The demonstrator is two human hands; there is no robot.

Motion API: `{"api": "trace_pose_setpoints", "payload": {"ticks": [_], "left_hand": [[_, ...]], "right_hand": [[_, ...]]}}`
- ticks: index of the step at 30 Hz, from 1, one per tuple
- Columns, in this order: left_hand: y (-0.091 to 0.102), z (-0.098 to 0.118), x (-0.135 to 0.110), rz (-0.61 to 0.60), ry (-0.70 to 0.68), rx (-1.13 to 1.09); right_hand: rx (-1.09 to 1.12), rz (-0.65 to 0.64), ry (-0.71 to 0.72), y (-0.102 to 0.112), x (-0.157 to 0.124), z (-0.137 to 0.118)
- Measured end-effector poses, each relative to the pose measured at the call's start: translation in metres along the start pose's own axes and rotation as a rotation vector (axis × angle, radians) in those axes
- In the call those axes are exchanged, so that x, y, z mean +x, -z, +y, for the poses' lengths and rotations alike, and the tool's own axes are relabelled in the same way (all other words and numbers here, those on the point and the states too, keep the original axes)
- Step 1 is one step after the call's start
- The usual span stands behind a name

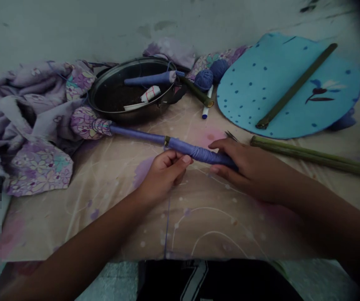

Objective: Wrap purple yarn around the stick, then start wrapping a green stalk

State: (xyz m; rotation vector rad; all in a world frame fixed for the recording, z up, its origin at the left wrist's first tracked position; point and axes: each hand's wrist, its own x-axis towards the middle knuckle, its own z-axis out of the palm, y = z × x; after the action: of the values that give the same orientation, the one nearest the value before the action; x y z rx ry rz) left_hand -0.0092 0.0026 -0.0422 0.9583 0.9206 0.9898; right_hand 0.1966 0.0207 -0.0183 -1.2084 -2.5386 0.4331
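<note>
Yarn-wrapped stick lies slantwise above the tablecloth, in front of the pan, its left end capped by a bundle of floral cloth. A narrow bare band divides the purple wrapping.

Left hand: thumb and curled fingers drawn together in a narrow pinch at the stick's lower edge, just right of the band. A yarn strand runs below this hand to the table edge. Right hand: thumb and forefinger on either side of the stick, its right end running into the palm; fingertips part-hidden.

Handling, my judgement: steady tension on the strand and slow rolling from the right should lay turns side by side. Wrapping near the right hand looks ridged; smoothing would help. Scissors tips show just beyond the right fingers, so mind them.

Container: dark metal pan. Inside: dark, crumbly-looking matter, identity uncertain; a white wrapper with red lines; a pale strip. A blue-purple wrapped rod lies across the pan.

Outward: two yarn balls beside a marker; turquoise mat bearing a green stick.
</note>
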Motion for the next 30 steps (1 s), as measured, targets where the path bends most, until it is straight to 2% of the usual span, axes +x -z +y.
{"api": "trace_pose_setpoints", "payload": {"ticks": [3,5,9,11,13,15,19,21,23,26,30], "left_hand": [[-0.002,-0.002,0.0,-0.002,0.003,-0.042],[-0.004,0.0,-0.001,-0.023,-0.01,-0.092],[-0.006,0.006,-0.004,-0.129,-0.036,-0.163],[-0.005,0.007,-0.005,-0.163,-0.035,-0.187],[-0.004,0.007,-0.005,-0.154,-0.019,-0.197],[-0.003,0.007,-0.005,-0.127,0.0,-0.204],[-0.003,0.008,-0.004,-0.085,0.003,-0.218],[-0.003,0.008,-0.004,-0.091,0.002,-0.228],[-0.002,0.008,-0.004,-0.108,-0.003,-0.23],[-0.002,0.007,-0.004,-0.128,-0.003,-0.206],[-0.001,0.005,-0.002,-0.127,-0.011,-0.181]], "right_hand": [[0.155,-0.027,-0.097,0.003,-0.003,-0.007],[0.337,-0.082,-0.181,0.005,-0.006,-0.015],[1.077,-0.317,-0.417,0.002,-0.009,-0.033],[1.412,-0.373,-0.512,-0.004,-0.009,-0.038],[1.602,-0.381,-0.566,-0.011,-0.007,-0.039],[1.627,-0.343,-0.582,-0.017,-0.006,-0.038],[1.379,-0.155,-0.519,-0.021,-0.007,-0.035],[1.301,-0.116,-0.48,-0.021,-0.009,-0.036],[1.306,-0.119,-0.463,-0.022,-0.01,-0.036],[1.457,-0.122,-0.473,-0.023,-0.008,-0.037],[1.705,-0.274,-0.556,-0.022,-0.004,-0.036]]}}
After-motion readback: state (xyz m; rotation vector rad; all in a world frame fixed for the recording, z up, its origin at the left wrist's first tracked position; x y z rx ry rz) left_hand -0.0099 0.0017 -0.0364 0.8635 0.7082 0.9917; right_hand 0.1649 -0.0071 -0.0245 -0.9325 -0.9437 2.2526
